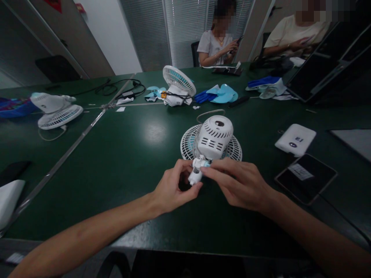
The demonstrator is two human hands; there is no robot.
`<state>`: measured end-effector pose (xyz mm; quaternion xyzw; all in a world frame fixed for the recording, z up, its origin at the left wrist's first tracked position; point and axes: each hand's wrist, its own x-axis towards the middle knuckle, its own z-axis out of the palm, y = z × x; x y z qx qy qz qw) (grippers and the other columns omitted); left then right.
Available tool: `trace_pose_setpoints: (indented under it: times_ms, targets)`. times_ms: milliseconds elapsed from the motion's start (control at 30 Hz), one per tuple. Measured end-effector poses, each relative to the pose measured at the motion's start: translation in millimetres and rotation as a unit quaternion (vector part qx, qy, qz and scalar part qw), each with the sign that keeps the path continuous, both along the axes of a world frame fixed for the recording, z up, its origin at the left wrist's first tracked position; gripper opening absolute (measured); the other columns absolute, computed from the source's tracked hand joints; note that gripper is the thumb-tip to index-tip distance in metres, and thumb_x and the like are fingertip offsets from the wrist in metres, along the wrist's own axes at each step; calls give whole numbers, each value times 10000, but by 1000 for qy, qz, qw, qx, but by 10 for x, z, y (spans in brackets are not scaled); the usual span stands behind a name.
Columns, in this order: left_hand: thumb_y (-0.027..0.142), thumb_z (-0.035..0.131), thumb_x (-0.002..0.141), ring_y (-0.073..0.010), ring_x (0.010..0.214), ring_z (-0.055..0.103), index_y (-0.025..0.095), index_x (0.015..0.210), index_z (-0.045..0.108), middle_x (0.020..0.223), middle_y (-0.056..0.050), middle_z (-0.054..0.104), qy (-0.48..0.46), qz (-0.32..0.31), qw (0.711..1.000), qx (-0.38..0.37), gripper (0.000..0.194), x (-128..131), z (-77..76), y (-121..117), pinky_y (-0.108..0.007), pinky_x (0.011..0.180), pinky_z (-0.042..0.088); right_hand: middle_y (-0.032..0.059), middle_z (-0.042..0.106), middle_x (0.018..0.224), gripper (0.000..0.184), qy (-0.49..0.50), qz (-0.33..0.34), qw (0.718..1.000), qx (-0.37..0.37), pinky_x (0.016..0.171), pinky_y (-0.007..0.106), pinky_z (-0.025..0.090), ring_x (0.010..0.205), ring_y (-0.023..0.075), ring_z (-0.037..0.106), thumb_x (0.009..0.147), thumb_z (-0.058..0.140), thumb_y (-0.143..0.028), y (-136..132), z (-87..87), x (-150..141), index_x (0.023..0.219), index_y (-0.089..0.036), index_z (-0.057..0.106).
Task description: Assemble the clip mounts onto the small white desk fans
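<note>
A white fan (216,135) lies face down on the green table, its round grille under the motor housing. At its near end is a white joint piece (196,175) with a hollow in it. My left hand (176,185) holds this piece from the left, thumb below and fingers curled behind. From the right, my right hand (237,179) pinches a small light-blue part (206,164) at the side of the joint. The fingertips hide most of that part.
Two more fans, one left (58,110) and one at the back (178,87), lie on the table (124,154). Light-blue blades (224,94) sit behind. At right are a white power bank (296,139) and a dark square pad (306,178). Two people sit across.
</note>
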<state>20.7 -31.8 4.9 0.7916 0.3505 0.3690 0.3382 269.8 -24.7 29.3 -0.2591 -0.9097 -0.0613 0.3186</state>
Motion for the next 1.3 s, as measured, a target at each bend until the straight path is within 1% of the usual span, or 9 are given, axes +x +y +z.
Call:
trace_pose_setpoints:
  times_ms: [67, 167, 267, 367, 567, 700, 900, 1067, 1300]
  targets:
    - [268, 674, 938, -152, 786, 648, 188, 1310, 432, 985, -50, 686, -1, 4, 1000, -1, 450, -5, -6, 3, -255, 667, 519, 75, 719, 1173, 540, -8, 14, 1000, 19, 801, 301, 585, 1003, 187, 707, 939, 529, -16, 8, 5, 14, 1437, -227, 514]
    - [262, 661, 941, -157, 784, 660, 183, 1309, 440, 982, -54, 694, -2, 4, 1000, -1, 437, -5, -4, 4, -257, 661, 524, 79, 723, 1197, 486, 14, -14, 1000, 20, 805, 270, 575, 1007, 168, 718, 966, 569, -56, 22, -55, -2, 1429, -192, 517]
    - [262, 666, 931, -164, 787, 664, 178, 1296, 456, 978, -56, 693, 5, -1, 1000, 5, 429, 3, 4, 2, -262, 658, 529, 63, 738, 1179, 466, 32, -53, 998, -5, 744, 249, 569, 934, 144, 732, 986, 583, -98, 25, -130, -48, 1437, -181, 500]
    - [264, 663, 928, -169, 794, 669, 171, 1304, 447, 975, -60, 695, 0, 4, 1000, 11, 443, 9, 6, -1, -271, 670, 538, 78, 728, 1202, 465, 42, -63, 997, -26, 726, 254, 571, 939, 149, 730, 987, 573, -103, 12, -130, -73, 1441, -165, 490]
    - [267, 650, 938, -188, 855, 692, 174, 1323, 438, 1020, -78, 709, -3, 15, 1000, 1, 449, -7, -7, 4, -278, 696, 552, 85, 712, 1164, 518, 12, 17, 999, 31, 767, 283, 571, 990, 179, 711, 932, 552, -1, 4, 2, -13, 1411, -198, 544]
    - [263, 633, 942, -195, 867, 697, 170, 1316, 457, 1045, -92, 714, -4, 13, 1000, 3, 424, -13, -12, 8, -286, 707, 559, 87, 728, 1179, 459, 20, -23, 999, 17, 766, 275, 575, 965, 168, 727, 969, 579, -63, 20, -36, -32, 1414, -165, 528]
    - [273, 657, 923, -190, 826, 694, 162, 1305, 457, 1013, -91, 714, 5, 11, 1000, 13, 445, 2, -5, 5, -292, 688, 559, 74, 738, 1169, 426, 58, -55, 996, -45, 723, 271, 583, 908, 155, 729, 996, 534, -107, 14, -118, -108, 1416, -173, 507]
    - [272, 651, 925, -185, 819, 690, 165, 1312, 452, 1015, -87, 714, 5, 15, 1000, 16, 448, -3, -21, 6, -293, 688, 557, 76, 712, 1119, 508, 33, -12, 999, 18, 738, 286, 574, 946, 177, 702, 930, 578, -47, -4, -54, -34, 1413, -200, 545]
    - [260, 643, 927, -178, 805, 679, 162, 1315, 445, 1001, -82, 707, 6, 6, 1000, 17, 447, -11, -38, 9, -297, 695, 552, 73, 734, 1134, 461, 24, -18, 999, 17, 802, 281, 580, 960, 165, 717, 965, 601, -69, 18, -61, -38, 1411, -165, 531]
